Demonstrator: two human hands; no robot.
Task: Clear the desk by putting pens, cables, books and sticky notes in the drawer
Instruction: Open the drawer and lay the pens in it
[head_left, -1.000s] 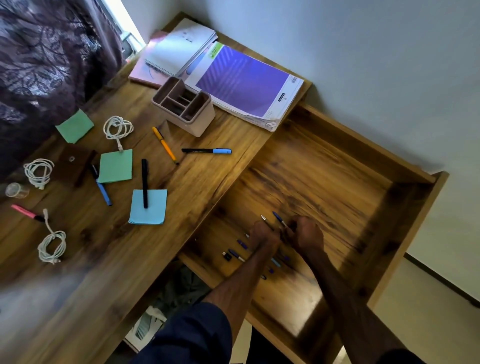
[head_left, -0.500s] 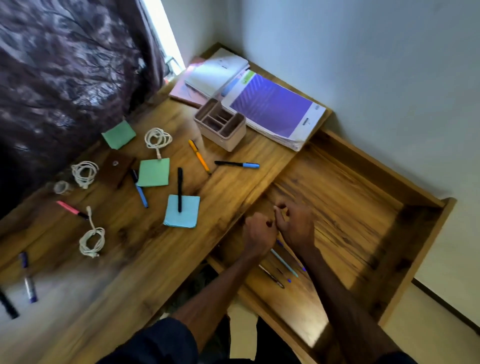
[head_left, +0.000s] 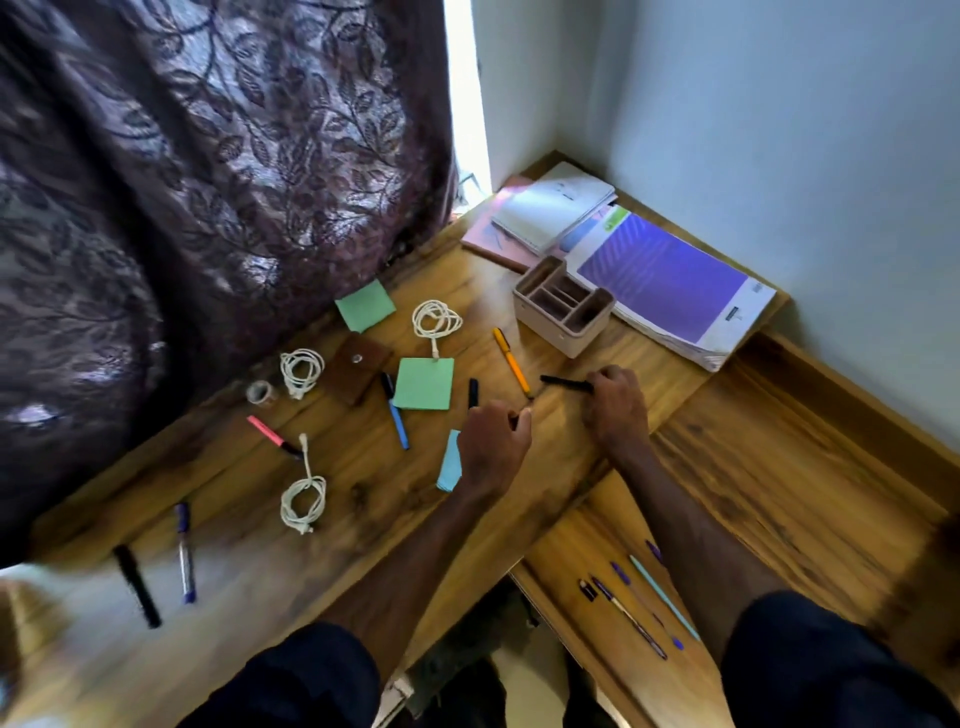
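On tabletop (head_left: 395, 499), right hand (head_left: 615, 402) curled round black pen (head_left: 563, 383); left hand (head_left: 493, 441) curled over second pen (head_left: 473, 391) (grip unclear). Drawer (head_left: 779, 467) open alongside. Risk: loose pinch drops pen short of drawer, left drags blue note (head_left: 449, 462)

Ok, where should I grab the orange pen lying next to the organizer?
Pinch the orange pen at mid-barrel from above. It lies flat with bare desk along both long sides, so thumb and finger fit there. Its near tip points at the left hand, probably the handier one.
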